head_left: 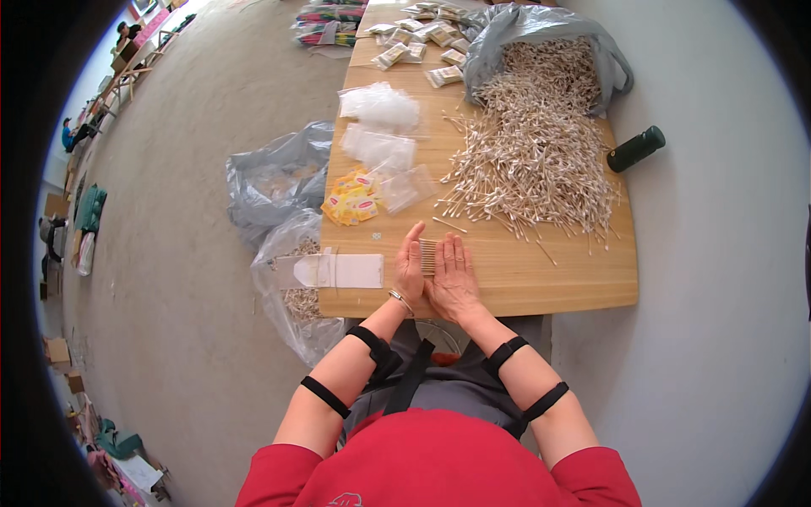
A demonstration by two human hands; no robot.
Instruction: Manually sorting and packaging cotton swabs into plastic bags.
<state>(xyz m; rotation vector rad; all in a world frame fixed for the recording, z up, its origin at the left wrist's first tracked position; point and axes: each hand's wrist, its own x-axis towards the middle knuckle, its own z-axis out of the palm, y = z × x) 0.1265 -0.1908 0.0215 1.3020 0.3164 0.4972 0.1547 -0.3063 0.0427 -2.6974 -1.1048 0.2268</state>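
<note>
Head view: the left hand (409, 264) and the right hand (454, 272) were side by side on the wooden desk (583, 279), near its front edge. A small row of cotton swabs (428, 257) lay in the gap between them, with the stick ends pointing at each hand. The grip of each hand was flat, with straight fingers, so the row sat between the two hands. A flat white box (360, 271) lay to the left of the left hand. A loose swab (449, 225) was just past the fingers. Farther up was a big, messy pile of swabs (532, 169), spilling out of a gray bag (492, 57). Yellow cards (351, 199) and clear little bags (378, 106) were up on the left side. A dark bottle (636, 149) was at the right edge.
</note>
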